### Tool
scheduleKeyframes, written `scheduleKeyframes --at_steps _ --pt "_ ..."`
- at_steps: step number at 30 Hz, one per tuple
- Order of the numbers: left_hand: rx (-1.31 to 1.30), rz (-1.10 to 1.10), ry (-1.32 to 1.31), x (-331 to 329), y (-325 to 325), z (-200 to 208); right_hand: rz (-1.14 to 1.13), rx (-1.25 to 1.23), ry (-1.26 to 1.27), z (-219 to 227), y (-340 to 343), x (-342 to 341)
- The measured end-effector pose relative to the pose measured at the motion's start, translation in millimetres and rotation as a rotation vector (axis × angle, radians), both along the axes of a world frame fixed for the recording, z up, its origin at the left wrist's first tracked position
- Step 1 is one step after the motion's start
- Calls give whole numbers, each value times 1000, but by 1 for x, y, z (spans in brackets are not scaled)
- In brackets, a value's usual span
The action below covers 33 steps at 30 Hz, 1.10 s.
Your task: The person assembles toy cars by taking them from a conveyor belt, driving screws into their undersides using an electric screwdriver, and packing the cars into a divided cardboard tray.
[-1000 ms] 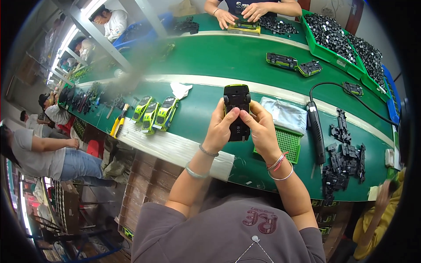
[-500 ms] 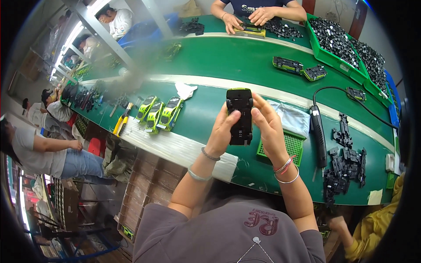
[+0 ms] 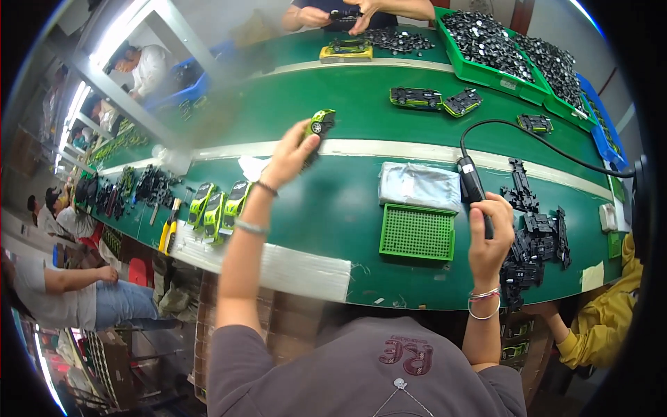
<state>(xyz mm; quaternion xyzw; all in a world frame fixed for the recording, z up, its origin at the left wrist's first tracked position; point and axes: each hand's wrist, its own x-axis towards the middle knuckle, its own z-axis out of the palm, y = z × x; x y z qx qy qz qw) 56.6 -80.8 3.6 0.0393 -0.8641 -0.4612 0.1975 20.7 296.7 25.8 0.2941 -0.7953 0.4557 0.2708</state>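
My left hand (image 3: 292,154) is raised over the bench and closed around a green-and-black toy car (image 3: 322,125), tilted with a wheel showing. On the right, the fingers of my right hand (image 3: 492,236) wrap around the lower part of a black corded electric screwdriver (image 3: 471,182); its tip is hidden by the hand. Just left of it sit a green perforated basket (image 3: 417,256) and a pale blue cloth-like packet (image 3: 420,186). Black plastic chassis parts (image 3: 538,240) lie in a pile beside my right hand. Three green toy cars (image 3: 214,214) stand together at the left.
Yellow-handled pliers (image 3: 169,226) lie left of the cars. Upside-down toy cars (image 3: 415,97) rest on the middle green strip. Green bins (image 3: 511,85) of small black parts stand at the far right. Across the bench, another person's hands (image 3: 361,15) hold a dark part.
My left hand has moved left and away with the toy car, which both hands held before. My right hand has let go of it and taken hold of the screwdriver. The view has shifted.
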Motion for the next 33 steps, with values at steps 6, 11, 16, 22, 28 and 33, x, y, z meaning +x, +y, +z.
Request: scheduleKeyframes --at_steps 6,11,16,22,28,33 --pt "-1044 121 -338 -62 -101 1 -217 22 -194 -26 48 -8" --pt "-797 -51 -280 -103 -62 0 -284 36 -261 -28 67 -9" --pt "-753 -205 -5 -156 -9 9 -272 33 -254 -21 64 -22" --pt "-793 -389 -119 -198 67 -5 -270 32 -231 -15 58 -24" --pt "-907 -177 -275 -126 -50 6 -212 50 -263 -17 63 -16" --pt "-957 273 -273 9 -178 41 -169 19 -348 -27 75 -12"
